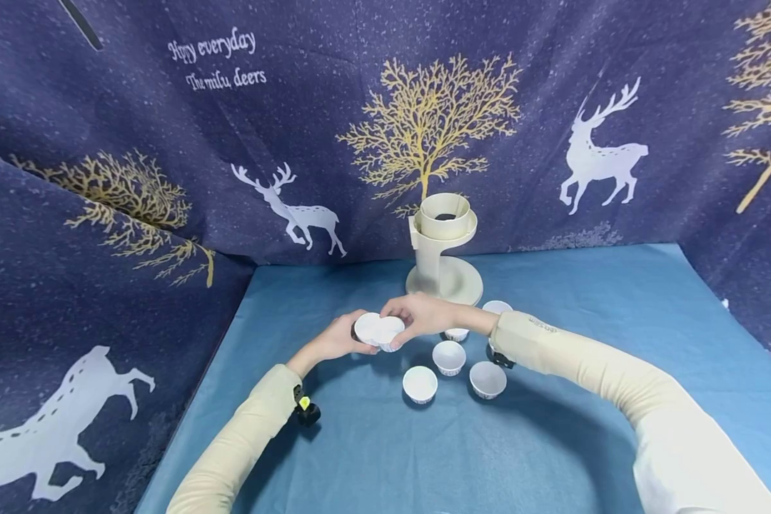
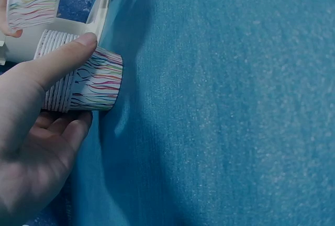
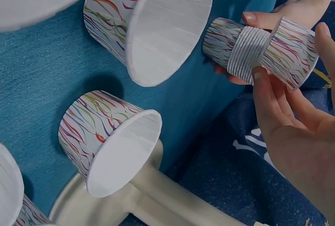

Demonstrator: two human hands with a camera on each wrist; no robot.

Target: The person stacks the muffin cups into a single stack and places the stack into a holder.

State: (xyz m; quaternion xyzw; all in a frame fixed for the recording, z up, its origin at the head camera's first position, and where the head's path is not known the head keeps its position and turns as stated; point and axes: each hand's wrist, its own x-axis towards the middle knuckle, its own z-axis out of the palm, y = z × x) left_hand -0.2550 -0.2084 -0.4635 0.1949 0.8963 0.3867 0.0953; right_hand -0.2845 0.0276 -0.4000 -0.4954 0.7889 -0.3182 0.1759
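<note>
My left hand (image 1: 337, 338) grips a stack of white paper cups (image 2: 97, 82) with colourful wavy lines; the thumb lies along the stacked rims and the fingers curl underneath. Close against the stack's open end, my right hand (image 3: 298, 111) pinches a single paper cup (image 3: 291, 53) between thumb and fingers. In the head view that cup's white inside overlaps the stack's mouth. Several more paper cups stand upright on the table, among them a near cup (image 1: 420, 385), a middle cup (image 1: 449, 358) and a right-hand cup (image 1: 487, 380). My right forearm partly hides others.
A cream stand (image 1: 428, 264) with a round base and a ring holding a funnel-like cup (image 1: 445, 223) rises at the table's back. Blue cloth (image 1: 373, 457) covers the table. A dark curtain (image 1: 308, 128) with deer and trees hangs behind and at the sides.
</note>
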